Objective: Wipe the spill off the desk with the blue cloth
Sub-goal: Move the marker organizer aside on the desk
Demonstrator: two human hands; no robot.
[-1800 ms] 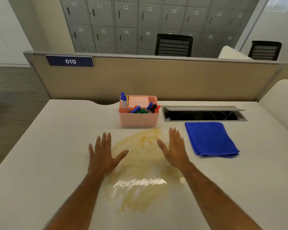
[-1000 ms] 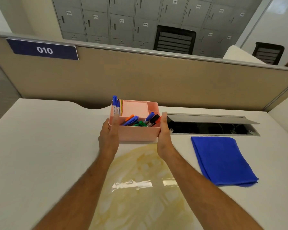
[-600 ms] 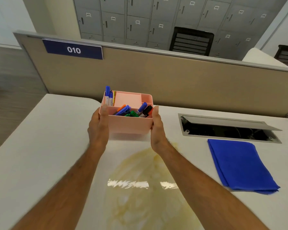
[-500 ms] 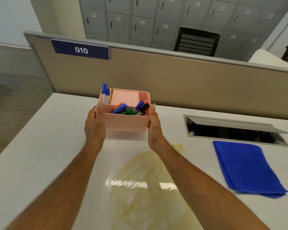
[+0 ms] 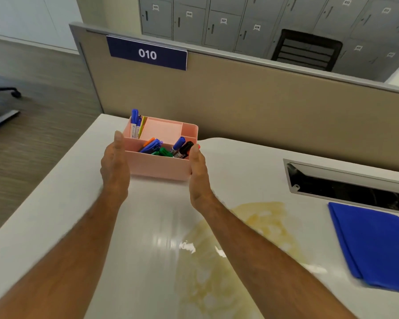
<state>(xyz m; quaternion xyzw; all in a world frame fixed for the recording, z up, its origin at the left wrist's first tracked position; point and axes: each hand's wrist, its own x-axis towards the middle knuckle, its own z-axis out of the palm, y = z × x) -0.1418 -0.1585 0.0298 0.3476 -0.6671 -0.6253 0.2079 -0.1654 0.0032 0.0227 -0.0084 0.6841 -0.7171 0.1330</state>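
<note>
The blue cloth (image 5: pixel 376 245) lies folded at the right of the bench (image 5: pixel 55 215), just beside the yellowish spill (image 5: pixel 228 268) and untouched. Beyond the spill, the left hand (image 5: pixel 114 168) and right hand (image 5: pixel 199 176) clasp a pink organizer (image 5: pixel 159 165) of markers (image 5: pixel 152 146) between them, near the partition (image 5: pixel 263 100).

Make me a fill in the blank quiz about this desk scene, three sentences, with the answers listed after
1. Both hands, the left hand and the right hand, grip the sides of the ____ organizer.
2. The sign on the partition reads ____.
3. The blue cloth lies folded to the ____ of the yellowish spill.

Answers: pink; 010; right
</note>
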